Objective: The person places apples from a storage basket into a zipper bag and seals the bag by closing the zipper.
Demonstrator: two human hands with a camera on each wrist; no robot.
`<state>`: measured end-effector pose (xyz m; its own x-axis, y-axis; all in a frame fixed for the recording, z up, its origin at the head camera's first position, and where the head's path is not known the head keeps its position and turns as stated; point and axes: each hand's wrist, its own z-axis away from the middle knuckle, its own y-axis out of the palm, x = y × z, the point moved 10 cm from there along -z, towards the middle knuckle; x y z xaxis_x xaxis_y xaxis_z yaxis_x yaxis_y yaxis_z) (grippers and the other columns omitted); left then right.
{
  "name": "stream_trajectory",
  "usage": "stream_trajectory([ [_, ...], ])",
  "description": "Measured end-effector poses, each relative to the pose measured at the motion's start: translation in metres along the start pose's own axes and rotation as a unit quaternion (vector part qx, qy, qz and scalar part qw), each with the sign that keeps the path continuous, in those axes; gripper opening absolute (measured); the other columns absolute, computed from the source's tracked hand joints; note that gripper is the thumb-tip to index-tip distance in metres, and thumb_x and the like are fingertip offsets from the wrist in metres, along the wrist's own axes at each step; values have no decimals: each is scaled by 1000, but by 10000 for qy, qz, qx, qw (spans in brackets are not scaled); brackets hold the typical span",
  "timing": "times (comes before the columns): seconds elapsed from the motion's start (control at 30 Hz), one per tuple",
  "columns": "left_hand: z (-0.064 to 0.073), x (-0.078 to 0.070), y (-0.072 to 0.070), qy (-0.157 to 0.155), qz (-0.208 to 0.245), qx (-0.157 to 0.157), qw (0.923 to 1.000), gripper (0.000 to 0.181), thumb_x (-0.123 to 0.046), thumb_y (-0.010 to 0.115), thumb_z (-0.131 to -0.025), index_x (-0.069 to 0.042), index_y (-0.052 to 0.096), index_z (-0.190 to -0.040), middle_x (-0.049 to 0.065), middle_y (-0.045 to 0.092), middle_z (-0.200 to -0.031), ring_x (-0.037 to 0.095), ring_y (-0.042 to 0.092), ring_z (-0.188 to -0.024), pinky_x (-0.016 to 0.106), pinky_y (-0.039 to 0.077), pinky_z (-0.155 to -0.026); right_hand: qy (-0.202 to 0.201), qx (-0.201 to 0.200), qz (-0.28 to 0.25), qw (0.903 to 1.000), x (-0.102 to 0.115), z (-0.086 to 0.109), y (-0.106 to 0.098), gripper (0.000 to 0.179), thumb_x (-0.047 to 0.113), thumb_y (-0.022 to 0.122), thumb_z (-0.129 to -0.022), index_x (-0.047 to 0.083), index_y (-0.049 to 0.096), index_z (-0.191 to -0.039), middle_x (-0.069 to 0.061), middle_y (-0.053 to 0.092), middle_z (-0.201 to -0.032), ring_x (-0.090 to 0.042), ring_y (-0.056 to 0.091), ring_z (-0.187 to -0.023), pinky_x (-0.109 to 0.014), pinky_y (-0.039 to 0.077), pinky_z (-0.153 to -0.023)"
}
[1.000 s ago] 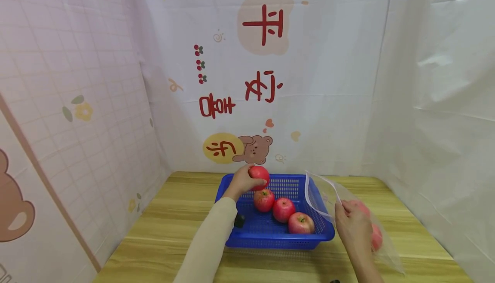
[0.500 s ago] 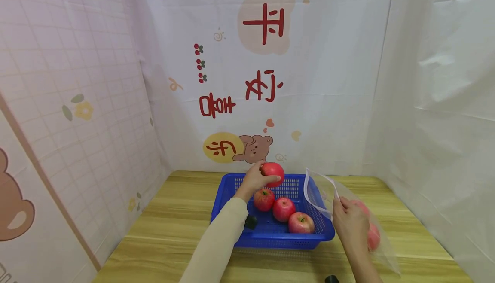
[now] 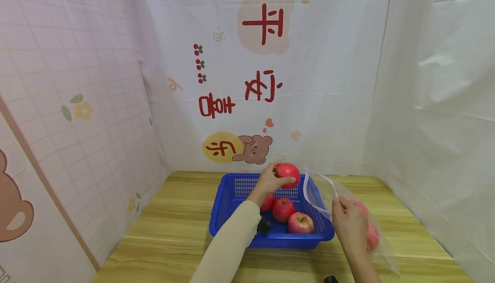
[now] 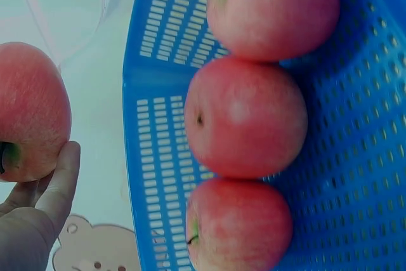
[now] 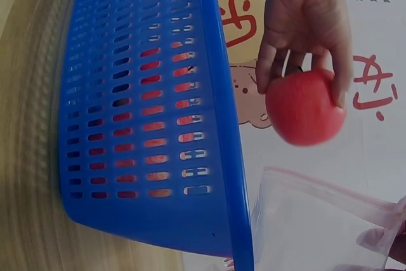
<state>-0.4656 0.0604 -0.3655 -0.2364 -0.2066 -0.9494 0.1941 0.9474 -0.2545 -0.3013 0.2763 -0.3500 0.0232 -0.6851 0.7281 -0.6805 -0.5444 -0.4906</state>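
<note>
The left hand [image 3: 268, 182] pinches an apple [image 3: 288, 175] between thumb and fingers, up near the far rim of the basket [image 3: 286, 243]. The apple looks nearly round, its stem end turned back toward the palm. The right hand [image 3: 349, 220] pinches the edge of a clear bag [image 3: 384, 253], which slants down rightward, its mouth gaping toward the apple across a small gap. Bare table [image 3: 174, 227] lies left of the basket.

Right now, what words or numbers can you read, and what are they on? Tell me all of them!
"平": on the peach patch on the wall, sideways.
"安": on the wall, sideways.
"喜": on the wall, sideways.
"乐": on the yellow circle, sideways.
Outlined marks, bottom left: cut off, can't read.
Basket and bag: no words I can read.
</note>
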Motion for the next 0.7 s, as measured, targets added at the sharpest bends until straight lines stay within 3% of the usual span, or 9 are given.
stream_trajectory([
  [0.2, 5, -9, 14, 126, -13, 26, 9999, 76, -27, 84, -78, -7, 46, -141, 8, 60, -119, 23, 58, -108, 41, 52, -92, 28, 14, 20, 10000, 0, 1, 1, 30, 24, 53, -98, 6, 75, -108, -20, 70, -90, -43, 63, -80, -50, 43, -59],
  [0.37, 9, -15, 24, 168, 86, 97, 9998, 67, -26, 84, -77, -11, 51, -133, 5, 61, -117, 22, 59, -106, 43, 51, -92, 94, 46, 40, 9999, -1, 1, 2, 33, 25, 52, -99, 5, 74, -112, -20, 71, -92, -43, 63, -81, -49, 43, -59],
  [0.7, 7, -13, 41, 134, -473, 2, 9988, 69, -27, 87, -75, -12, 53, -133, 3, 57, -121, 23, 57, -108, 43, 51, -91, 58, 133, -3, 9999, 0, 1, 3, 35, 25, 52, -99, 2, 72, -116, -22, 71, -91, -44, 63, -81, -49, 43, -56],
])
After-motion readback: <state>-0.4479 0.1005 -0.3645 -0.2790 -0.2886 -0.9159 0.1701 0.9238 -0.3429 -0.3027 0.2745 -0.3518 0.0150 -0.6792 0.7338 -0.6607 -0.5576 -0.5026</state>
